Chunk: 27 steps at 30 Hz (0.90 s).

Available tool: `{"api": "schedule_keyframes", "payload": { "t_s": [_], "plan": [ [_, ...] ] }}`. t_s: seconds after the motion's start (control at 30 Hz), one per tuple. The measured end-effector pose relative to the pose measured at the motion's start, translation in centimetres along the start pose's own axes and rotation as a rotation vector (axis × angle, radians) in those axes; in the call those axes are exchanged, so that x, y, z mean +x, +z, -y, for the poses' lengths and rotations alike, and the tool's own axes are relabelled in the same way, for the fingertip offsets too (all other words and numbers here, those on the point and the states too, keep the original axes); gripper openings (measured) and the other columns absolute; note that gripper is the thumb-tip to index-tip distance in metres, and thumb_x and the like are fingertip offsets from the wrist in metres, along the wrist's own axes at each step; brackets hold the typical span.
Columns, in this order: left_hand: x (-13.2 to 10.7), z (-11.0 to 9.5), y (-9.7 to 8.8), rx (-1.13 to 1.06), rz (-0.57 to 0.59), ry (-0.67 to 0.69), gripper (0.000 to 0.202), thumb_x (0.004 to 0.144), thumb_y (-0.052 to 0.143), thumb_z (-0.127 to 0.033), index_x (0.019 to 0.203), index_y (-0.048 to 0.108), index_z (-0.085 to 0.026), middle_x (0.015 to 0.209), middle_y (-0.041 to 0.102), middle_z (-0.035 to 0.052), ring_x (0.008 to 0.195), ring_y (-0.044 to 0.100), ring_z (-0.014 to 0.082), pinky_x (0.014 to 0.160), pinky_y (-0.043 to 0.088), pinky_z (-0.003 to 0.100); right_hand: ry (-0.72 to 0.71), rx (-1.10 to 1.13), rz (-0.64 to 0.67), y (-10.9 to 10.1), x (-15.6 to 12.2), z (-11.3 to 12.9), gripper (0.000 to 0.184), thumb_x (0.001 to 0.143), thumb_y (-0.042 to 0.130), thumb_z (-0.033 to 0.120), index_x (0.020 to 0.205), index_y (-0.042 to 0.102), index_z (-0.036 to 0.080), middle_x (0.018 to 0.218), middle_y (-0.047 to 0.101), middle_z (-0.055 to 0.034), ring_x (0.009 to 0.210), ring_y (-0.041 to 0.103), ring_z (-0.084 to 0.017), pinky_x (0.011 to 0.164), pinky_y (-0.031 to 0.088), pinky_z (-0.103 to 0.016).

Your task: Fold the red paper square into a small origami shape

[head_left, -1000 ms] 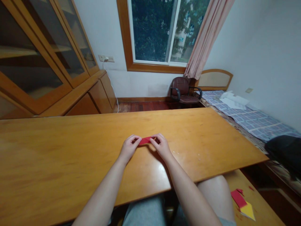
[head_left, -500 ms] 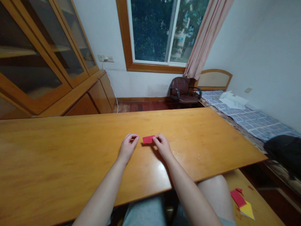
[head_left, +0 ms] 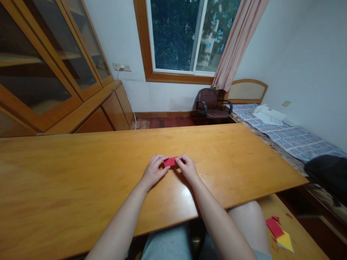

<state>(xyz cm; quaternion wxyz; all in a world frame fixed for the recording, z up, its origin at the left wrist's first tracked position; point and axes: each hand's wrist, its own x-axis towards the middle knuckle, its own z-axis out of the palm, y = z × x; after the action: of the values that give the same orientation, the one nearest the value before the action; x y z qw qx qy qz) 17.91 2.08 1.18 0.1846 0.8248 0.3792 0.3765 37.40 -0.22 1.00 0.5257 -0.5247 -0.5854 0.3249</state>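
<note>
- Cabinet, one, far left; three glass doors in view above, wooden doors below.
- Table, one, runs from the left edge across most of the view.
- Wall socket strip, one white cord hanging from it.
- Left hand: thumb and fingers narrowly parted around the left end of the red paper; cannot tell if they pinch it.
- Red paper, one small folded-looking rectangle, between the two hands over the table's middle.
- Window, one, two panes, trees beyond.
- Right hand: thumb and fingers closed on the paper's right end, covering that end. Dark shadow beneath.
- Pale specks, several, on the table right of this hand.
- Armchair, one, behind the table; curtain, one, pink, above it.
- Bent knee, hiding part of the bench.
- On the bench: one larger red piece, touching one yellow piece; a few red scraps around.
- Bed, one, checked cover, white sheets on top; black bag, one, nearer.
</note>
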Motion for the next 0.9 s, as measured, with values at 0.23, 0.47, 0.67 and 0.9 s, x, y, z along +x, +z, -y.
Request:
{"api": "schedule_keyframes", "payload": {
  "t_s": [0.23,0.47,0.67,0.9],
  "plan": [
    [0.0,0.02,0.14,0.003,0.016,-0.012,0.037,0.084,0.068,-0.029,0.121,0.062,-0.024,0.107,0.063,0.0058,0.102,0.057,0.0227,0.093,0.047,0.039,0.014,0.0,0.008,-0.09,-0.12,0.55,0.027,0.088,0.058,0.033,0.067,0.066,0.018,0.066,0.059,0.0,0.066,0.056,-0.015,0.066,0.043,-0.026],
    [0.05,-0.35,-0.01,-0.033,0.031,-0.048,0.033,0.086,0.065,-0.034,0.118,0.064,-0.024,0.104,0.065,0.0059,0.1,0.059,0.022,0.091,0.049,0.037,-0.009,-0.028,0.012,-0.1,-0.04,0.15,0.029,0.089,0.057,0.036,0.067,0.065,0.019,0.067,0.059,0.0001,0.067,0.056,-0.015,0.067,0.043,-0.026],
    [0.16,-0.93,-0.37,-0.083,0.035,-0.087,0.033,0.088,0.063,-0.038,0.116,0.066,-0.022,0.102,0.067,0.0063,0.097,0.061,0.0214,0.09,0.05,0.037,-0.027,-0.05,0.015,-0.09,-0.02,0.11,0.028,0.09,0.058,0.034,0.068,0.066,0.019,0.067,0.058,0.0006,0.067,0.055,-0.015,0.066,0.042,-0.027],
    [0.06,-0.65,-0.22,-0.069,0.037,-0.082,0.03,0.094,0.054,-0.036,0.116,0.068,-0.022,0.106,0.071,0.0069,0.099,0.062,0.0214,0.093,0.049,0.038,-0.036,-0.042,0.026,-0.04,-0.17,0.17,0.028,0.091,0.058,0.033,0.068,0.066,0.019,0.066,0.059,0.0008,0.066,0.056,-0.014,0.067,0.042,-0.026]
  ]
}}
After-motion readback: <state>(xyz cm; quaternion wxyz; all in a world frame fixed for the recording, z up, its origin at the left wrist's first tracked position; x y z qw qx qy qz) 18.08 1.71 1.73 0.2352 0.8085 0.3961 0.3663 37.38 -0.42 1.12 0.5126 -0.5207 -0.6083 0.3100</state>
